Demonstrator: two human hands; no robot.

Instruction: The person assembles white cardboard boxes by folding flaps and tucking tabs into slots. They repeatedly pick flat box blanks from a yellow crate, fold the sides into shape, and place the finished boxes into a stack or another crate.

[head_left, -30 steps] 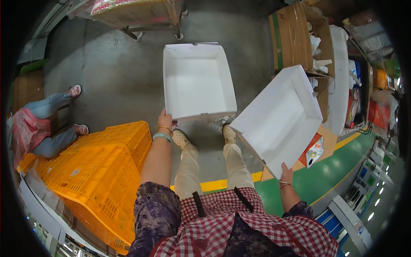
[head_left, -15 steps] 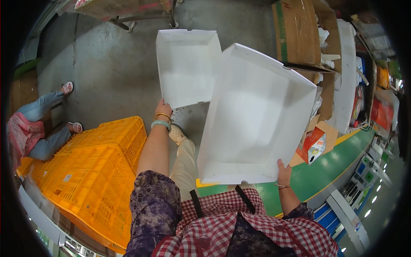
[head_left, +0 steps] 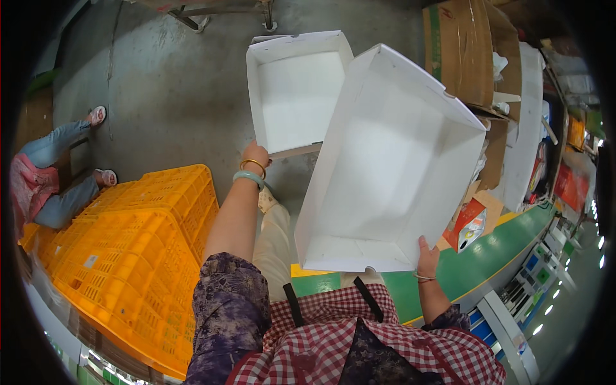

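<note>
Left hand (head_left: 255, 155): fingers curled closed on the near edge of the left box (head_left: 298, 96), at its near left corner; fingertips hidden. Left box held out in front, over the grey floor (head_left: 173, 96). White, smooth, shallow, open-topped, roughly rectangular; looks like thin card.

Right hand (head_left: 427, 258): thumb laid along the wall of the right box (head_left: 385, 154) at its near right corner, grip closed on the card; other fingers behind the wall, their spread cannot be told. Right box held nearer the body, tilted, hollow side to the camera. Same white card, matt, straight walls, small notch in the rim. It overlaps the left box in view; whether the two touch cannot be told.

Left wrist: gold bangle (head_left: 255, 165) and smooth pale green bangle (head_left: 249, 177). Right wrist: thin bracelet (head_left: 423, 277). Apron (head_left: 398, 346) of red and white check cloth; sleeve (head_left: 231, 301) purple, patterned.

At left, crates (head_left: 135, 250): orange plastic, slotted walls. Beyond them, a person (head_left: 67, 199) in blue jeans. At right, a carton (head_left: 459, 54): brown cardboard, green band. Below it, a red packet (head_left: 465, 218) beside green, glossy flooring (head_left: 468, 266).
</note>
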